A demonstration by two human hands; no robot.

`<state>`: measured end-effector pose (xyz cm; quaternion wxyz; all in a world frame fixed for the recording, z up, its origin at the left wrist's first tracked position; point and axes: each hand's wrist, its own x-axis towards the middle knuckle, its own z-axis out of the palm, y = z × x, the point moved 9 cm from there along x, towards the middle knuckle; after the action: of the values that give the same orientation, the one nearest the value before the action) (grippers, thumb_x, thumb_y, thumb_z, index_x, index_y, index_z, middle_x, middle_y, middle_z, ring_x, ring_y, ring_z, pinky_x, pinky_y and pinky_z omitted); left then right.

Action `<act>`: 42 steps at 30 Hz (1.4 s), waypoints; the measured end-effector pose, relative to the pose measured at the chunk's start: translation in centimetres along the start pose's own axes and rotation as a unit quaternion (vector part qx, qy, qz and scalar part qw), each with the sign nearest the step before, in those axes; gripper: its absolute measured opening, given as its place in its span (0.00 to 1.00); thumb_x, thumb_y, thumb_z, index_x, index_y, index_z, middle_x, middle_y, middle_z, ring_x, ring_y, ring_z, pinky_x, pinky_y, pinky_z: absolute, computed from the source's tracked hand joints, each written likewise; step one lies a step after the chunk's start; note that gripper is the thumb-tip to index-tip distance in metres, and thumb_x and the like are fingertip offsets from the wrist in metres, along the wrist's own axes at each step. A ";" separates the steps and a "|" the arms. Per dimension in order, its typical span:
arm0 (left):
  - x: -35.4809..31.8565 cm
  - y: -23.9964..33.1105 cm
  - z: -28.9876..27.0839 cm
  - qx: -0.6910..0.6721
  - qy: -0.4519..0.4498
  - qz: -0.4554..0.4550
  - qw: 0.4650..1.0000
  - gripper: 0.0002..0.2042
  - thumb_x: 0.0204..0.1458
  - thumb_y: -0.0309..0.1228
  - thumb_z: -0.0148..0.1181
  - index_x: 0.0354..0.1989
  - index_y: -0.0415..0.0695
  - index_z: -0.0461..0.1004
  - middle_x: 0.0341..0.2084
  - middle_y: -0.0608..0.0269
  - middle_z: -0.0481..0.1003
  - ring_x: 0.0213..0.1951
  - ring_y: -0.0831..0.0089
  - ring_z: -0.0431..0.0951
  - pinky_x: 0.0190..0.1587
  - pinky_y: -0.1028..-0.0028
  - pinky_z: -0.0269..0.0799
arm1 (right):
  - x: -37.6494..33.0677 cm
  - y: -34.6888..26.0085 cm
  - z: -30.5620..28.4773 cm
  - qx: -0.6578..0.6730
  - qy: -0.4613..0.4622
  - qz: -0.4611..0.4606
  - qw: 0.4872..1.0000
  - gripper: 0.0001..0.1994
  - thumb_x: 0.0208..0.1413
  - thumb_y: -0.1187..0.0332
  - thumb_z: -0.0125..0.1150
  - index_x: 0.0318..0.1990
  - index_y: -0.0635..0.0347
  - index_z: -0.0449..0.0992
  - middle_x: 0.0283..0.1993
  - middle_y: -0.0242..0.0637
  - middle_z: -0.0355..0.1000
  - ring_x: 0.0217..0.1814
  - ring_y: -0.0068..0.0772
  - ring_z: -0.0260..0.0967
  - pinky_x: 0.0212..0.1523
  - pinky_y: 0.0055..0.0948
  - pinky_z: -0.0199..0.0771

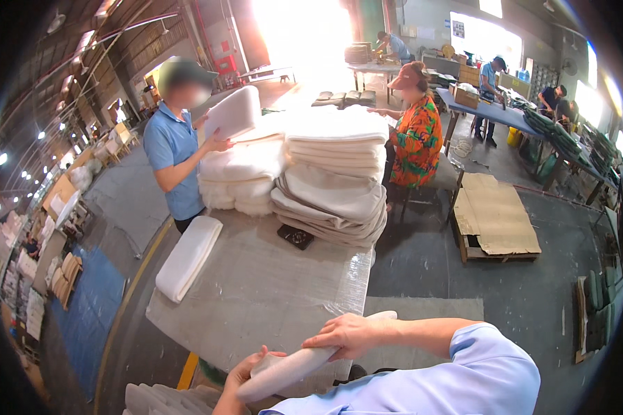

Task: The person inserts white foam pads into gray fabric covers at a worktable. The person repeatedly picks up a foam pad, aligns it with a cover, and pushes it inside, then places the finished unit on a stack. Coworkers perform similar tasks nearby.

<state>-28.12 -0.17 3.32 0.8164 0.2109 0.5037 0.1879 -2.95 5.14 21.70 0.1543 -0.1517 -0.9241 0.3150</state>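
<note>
Workshop floor (422, 273) surrounds the grey table (256, 273) in the head view, folded padding (336, 135) piled high, probably saving space. By the table's near edge, left hand (245, 366) and right hand (349, 335) hold a pale pad (287, 373), apparently spaced for steadiness.

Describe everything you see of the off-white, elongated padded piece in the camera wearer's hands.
The off-white, elongated padded piece looks soft and fabric-like, thick, with rounded edges. It is seen mostly edge-on, so its full outline is unclear. It slants from lower left to upper right, at the near end of the grey, plastic-wrapped table. The left hand holds its lower-left part; the right hand grasps it from above, farther right. Whether it touches the table is unclear.
</note>
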 end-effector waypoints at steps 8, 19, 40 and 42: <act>4.2 -0.5 -1.0 0.151 0.014 -0.057 0.987 0.35 0.62 0.61 0.63 0.59 0.38 0.80 0.50 0.60 0.83 0.51 0.69 0.82 0.57 0.66 0.76 | 0.7 -1.2 5.5 -0.048 -0.085 -0.044 0.994 0.32 0.58 0.65 0.71 0.71 0.48 0.71 0.50 0.42 0.81 0.52 0.49 0.79 0.55 0.47 0.78; 6.7 -2.2 -0.8 0.329 0.086 -0.020 0.940 0.21 0.55 0.39 0.77 0.52 0.39 0.85 0.42 0.61 0.86 0.42 0.70 0.84 0.48 0.66 0.80 | 2.9 10.7 11.2 0.247 -0.187 0.147 0.939 0.35 0.59 0.61 0.72 0.75 0.49 0.69 0.58 0.45 0.79 0.58 0.43 0.77 0.60 0.44 0.76; 5.3 -1.0 -2.3 0.468 0.115 -0.051 0.875 0.20 0.59 0.46 0.69 0.53 0.45 0.84 0.47 0.50 0.85 0.47 0.57 0.85 0.53 0.61 0.77 | -1.7 20.5 14.2 0.271 -0.073 0.571 0.772 0.17 0.66 0.56 0.66 0.52 0.58 0.77 0.28 0.40 0.75 0.22 0.31 0.74 0.19 0.36 0.71; 6.3 -2.3 -2.6 0.416 0.181 -0.044 0.890 0.20 0.63 0.48 0.64 0.51 0.45 0.85 0.45 0.47 0.85 0.47 0.54 0.85 0.52 0.60 0.78 | -2.2 20.3 14.3 0.270 -0.052 0.588 0.761 0.16 0.66 0.55 0.65 0.53 0.55 0.78 0.27 0.40 0.75 0.23 0.32 0.75 0.19 0.37 0.72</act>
<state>-27.56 1.58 -3.61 0.5561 0.4713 0.6834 -0.0408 -2.65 11.96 -2.27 -0.0746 -0.6007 -0.5369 0.5876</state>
